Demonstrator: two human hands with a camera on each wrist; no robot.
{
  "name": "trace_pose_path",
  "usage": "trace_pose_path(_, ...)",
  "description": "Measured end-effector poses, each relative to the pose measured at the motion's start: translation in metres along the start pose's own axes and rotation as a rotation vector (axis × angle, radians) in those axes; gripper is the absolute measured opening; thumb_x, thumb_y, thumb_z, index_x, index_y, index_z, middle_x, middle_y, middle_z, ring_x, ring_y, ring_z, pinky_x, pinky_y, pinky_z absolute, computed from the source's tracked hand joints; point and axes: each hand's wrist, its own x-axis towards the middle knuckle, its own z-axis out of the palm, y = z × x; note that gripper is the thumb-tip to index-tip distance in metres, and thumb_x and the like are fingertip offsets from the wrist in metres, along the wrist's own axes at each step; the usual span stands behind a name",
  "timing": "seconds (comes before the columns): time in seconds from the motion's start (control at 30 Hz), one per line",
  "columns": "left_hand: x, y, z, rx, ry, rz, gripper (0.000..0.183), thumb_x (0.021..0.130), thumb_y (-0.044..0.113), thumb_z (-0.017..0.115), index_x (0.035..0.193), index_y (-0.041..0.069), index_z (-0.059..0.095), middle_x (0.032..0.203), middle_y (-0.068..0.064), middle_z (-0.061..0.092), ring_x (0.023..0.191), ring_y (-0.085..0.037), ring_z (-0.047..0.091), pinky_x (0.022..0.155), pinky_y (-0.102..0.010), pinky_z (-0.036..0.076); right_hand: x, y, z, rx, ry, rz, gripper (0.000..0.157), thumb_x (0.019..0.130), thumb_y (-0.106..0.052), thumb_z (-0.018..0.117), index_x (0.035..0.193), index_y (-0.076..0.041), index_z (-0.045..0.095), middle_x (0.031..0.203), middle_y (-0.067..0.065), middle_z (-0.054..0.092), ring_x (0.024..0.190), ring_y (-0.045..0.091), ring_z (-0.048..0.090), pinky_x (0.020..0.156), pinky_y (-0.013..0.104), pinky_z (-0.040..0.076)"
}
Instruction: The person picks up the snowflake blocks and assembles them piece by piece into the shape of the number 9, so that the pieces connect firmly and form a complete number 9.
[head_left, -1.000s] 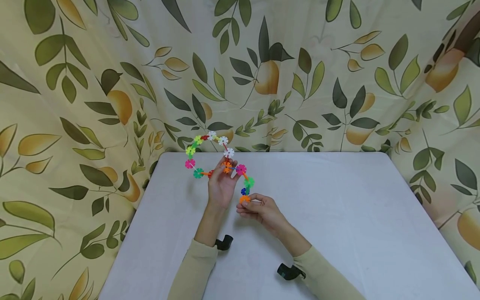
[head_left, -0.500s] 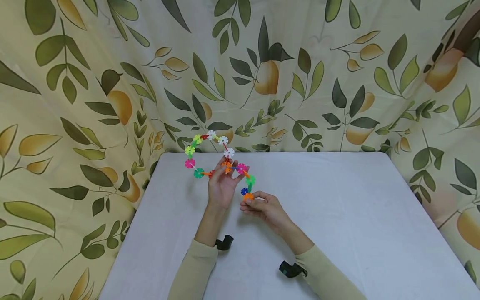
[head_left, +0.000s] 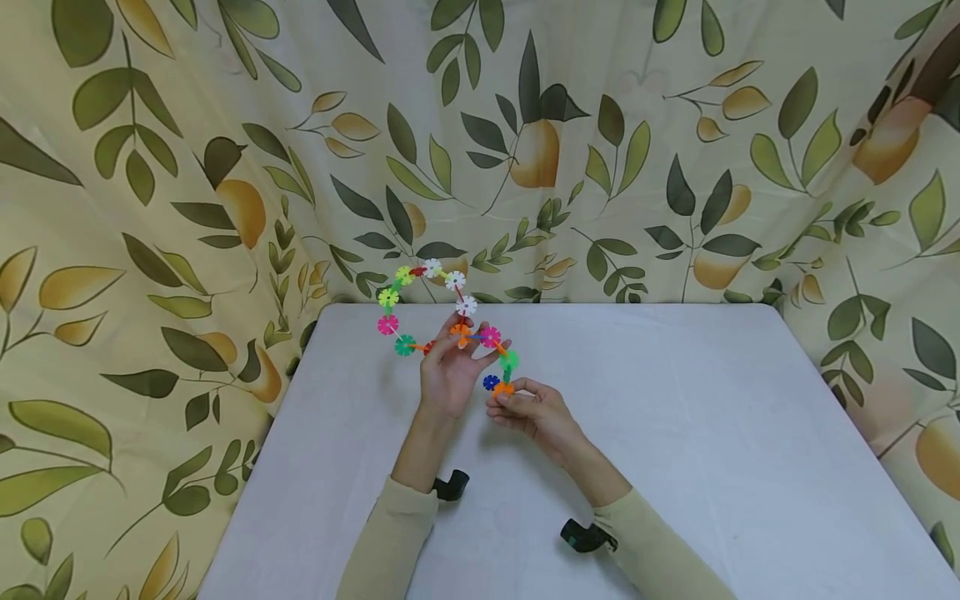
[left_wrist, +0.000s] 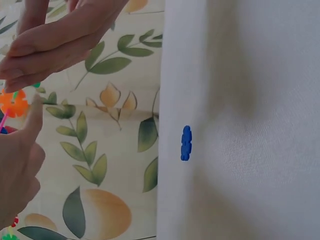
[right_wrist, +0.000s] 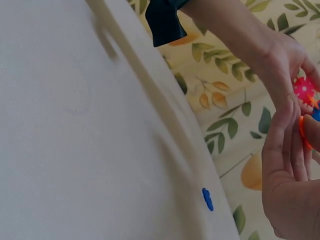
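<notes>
Several coloured plastic snowflake discs are linked into a chain (head_left: 387, 325) that loops up at the left and trails down to the right. My left hand (head_left: 447, 379) holds the chain near one orange disc (head_left: 461, 335), its palm turned up. At the chain's lower end, the thumb and fingers of my right hand (head_left: 542, 418) pinch another orange disc (head_left: 502, 389), which also shows in the left wrist view as an orange disc (left_wrist: 14, 103). A loose blue disc (left_wrist: 186, 143) lies on the table, just left of the right fingertips in the head view.
A white-covered table (head_left: 712, 433) stretches under both hands. Leaf-and-fruit patterned curtains (head_left: 600, 150) hang behind it and at both sides. Black wrist cameras (head_left: 452, 486) sit at the sleeves' ends.
My right hand has moved slightly right and up with the chain's lower end, so the blue disc shows more separately. The left hand still holds the chain, shifted a little right.
</notes>
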Motion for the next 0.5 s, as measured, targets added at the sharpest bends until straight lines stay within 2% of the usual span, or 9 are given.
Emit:
trace_pose_path(0.13,0.000,0.001,0.000,0.016,0.000,-0.034,0.036,0.101,0.009,0.041,0.136,0.013,0.050,0.127,-0.006,0.049,0.134,-0.037,0.046,0.112,-0.080,0.024,0.001,-0.001,-0.004,-0.010,0.022,-0.024,0.011,0.100,-0.008,0.070,0.106,0.000,0.066,0.103,0.013,0.079,0.096,0.025,0.078,0.092,0.042,0.059)
trace_pose_path(0.27,0.000,0.005,-0.002,0.044,-0.073,-0.095,0.038,0.103,0.011,0.039,0.140,0.017,0.045,0.132,-0.011,0.048,0.139,-0.047,0.045,0.112,-0.080,0.021,0.000,-0.006,-0.008,-0.095,0.045,-0.032,0.027,0.100,-0.011,0.071,0.115,0.011,0.067,0.098,0.010,0.078,0.091,0.022,0.077,0.086,0.035,0.061)
trace_pose_path(0.37,0.002,0.008,-0.004,0.071,-0.139,-0.128,0.039,0.104,0.014,0.038,0.142,0.021,0.039,0.141,-0.015,0.047,0.143,-0.056,0.040,0.112,-0.079,0.024,-0.001,-0.010,-0.011,-0.147,0.057,-0.029,0.038,0.100,-0.013,0.070,0.123,0.018,0.063,0.095,0.008,0.078,0.084,0.018,0.074,0.083,0.032,0.062)
trace_pose_path(0.5,0.003,0.008,-0.006,0.102,-0.171,-0.140,0.040,0.105,0.016,0.037,0.143,0.023,0.036,0.145,-0.018,0.050,0.141,-0.055,0.044,0.111,-0.077,0.030,-0.002,-0.011,-0.013,-0.154,0.056,-0.037,0.039,0.102,-0.013,0.069,0.124,0.019,0.063,0.093,0.007,0.077,0.080,0.015,0.072,0.082,0.029,0.062)
